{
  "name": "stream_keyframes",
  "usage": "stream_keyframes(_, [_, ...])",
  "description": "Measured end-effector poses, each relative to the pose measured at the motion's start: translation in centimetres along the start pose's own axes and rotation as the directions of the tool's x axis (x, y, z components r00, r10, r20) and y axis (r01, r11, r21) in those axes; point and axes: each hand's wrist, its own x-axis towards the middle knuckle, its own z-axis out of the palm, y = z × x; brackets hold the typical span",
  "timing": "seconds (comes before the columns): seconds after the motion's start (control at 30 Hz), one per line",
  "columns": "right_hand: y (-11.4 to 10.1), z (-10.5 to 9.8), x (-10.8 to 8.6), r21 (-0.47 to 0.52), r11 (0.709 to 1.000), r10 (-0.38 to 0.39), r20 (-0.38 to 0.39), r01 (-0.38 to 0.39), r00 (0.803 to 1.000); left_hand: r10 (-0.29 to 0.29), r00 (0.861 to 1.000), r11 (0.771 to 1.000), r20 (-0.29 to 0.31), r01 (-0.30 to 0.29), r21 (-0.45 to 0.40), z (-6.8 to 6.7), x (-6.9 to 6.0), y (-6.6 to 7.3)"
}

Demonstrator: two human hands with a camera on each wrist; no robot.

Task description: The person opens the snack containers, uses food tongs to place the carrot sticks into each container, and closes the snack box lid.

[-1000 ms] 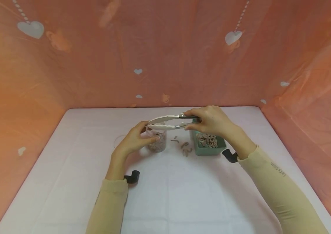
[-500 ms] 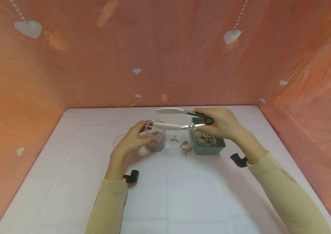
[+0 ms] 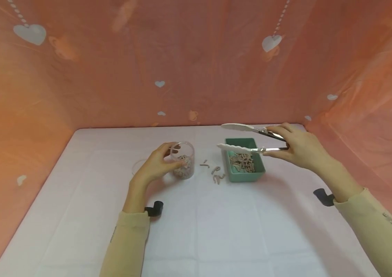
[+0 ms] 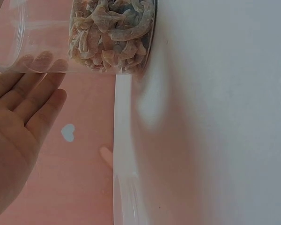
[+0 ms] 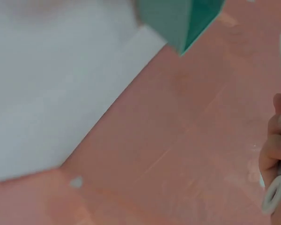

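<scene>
My left hand [image 3: 159, 165] holds a clear plastic jar [image 3: 190, 154] upright on the table, thumb in front and fingers behind. The jar has no lid on it. Dried brown curled pieces [image 4: 107, 28] fill its lower part. My right hand [image 3: 301, 148] grips tongs [image 3: 266, 149] with white tips and metal arms. The tips are spread apart above a green rectangular box [image 3: 246, 177], with nothing seen between them. More brown pieces [image 3: 242, 163] lie in the box. In the right wrist view only part of the right hand and the tongs' handle shows.
Several loose brown pieces [image 3: 218, 178] lie on the white table [image 3: 196, 223] between jar and box. A clear round lid-like disc [image 3: 134, 166] lies left of the jar, partly behind my left hand. Pink-orange curtain [image 3: 196, 69] encloses the table's back and sides.
My right hand has carried the tongs rightward from the jar's mouth to above the green box, and the tips have spread wider. The left hand stays on the jar.
</scene>
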Motion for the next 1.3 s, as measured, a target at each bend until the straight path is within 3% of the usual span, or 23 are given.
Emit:
stream_keyframes(0.1, [1.0, -0.9, -0.8, -0.028, 0.999, 0.017, 0.062, -0.015, 0.998, -0.005, 1.000, 1.000, 0.002, 0.005, 0.002, 0.0, 0.0, 0.0])
stream_keyframes(0.37, [2.6, -1.8, -1.7, -0.033, 0.999, -0.004, 0.134, 0.009, 0.991, -0.011, 1.000, 1.000, 0.003, 0.011, 0.017, -0.1, -0.1, 0.1])
stream_keyframes(0.5, [3.0, -1.8, -1.5, -0.104, 0.990, -0.078, 0.152, 0.094, 0.985, -0.018, 1.000, 1.000, 0.007, 0.018, 0.014, -0.1, -0.1, 0.1])
stream_keyframes(0.67, [3.1, -1.9, -0.8, -0.249, 0.951, -0.146, 0.158, 0.182, 0.977, -0.012, 1.000, 1.000, 0.010, 0.012, 0.003, -0.1, 0.0, -0.1])
stream_keyframes(0.83, [2.9, -2.5, 0.4, -0.269, 0.957, -0.047, 0.227, 0.109, 0.973, -0.012, 1.000, 1.000, 0.010, 0.012, 0.003, -0.1, 0.0, 0.0])
stream_keyframes(0.97, [2.6, -3.1, 1.9, -0.241, 0.970, 0.055, 0.311, 0.023, 0.949, -0.012, 1.000, 1.000, 0.009, 0.012, 0.000, -0.1, -0.1, 0.1])
stream_keyframes(1.3, [1.9, -3.0, 4.1, -0.243, 0.970, 0.083, 0.423, 0.024, 0.902, -0.002, 1.000, 1.000, 0.015, 0.002, -0.015, 0.2, -0.1, 0.3])
